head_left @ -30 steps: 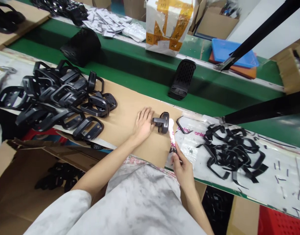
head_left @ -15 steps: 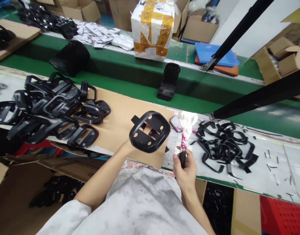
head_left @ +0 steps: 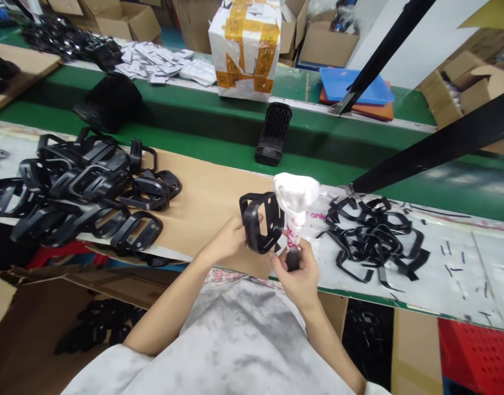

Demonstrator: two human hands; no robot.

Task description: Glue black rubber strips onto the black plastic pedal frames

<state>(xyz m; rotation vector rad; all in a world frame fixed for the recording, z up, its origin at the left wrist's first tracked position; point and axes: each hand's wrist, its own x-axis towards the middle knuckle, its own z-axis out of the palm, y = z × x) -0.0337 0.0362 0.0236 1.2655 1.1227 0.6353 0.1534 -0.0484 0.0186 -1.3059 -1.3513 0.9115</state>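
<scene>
The left hand [head_left: 235,236] gripped a black frame [head_left: 252,227] over the cardboard sheet [head_left: 202,203], near its right edge. The right hand [head_left: 300,277], near the bench's front edge [head_left: 371,303], was closed around a white-headed tool [head_left: 293,227]. Cardboard separated the frame from the piled frames [head_left: 106,184]; black strips [head_left: 377,247] lay rightward.

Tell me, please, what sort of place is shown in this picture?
Probably a factory or assembly workshop. On the long worktable lie a pile of similar black frames and a heap of thin black strips, and a taped white box stands on the far side.
</scene>
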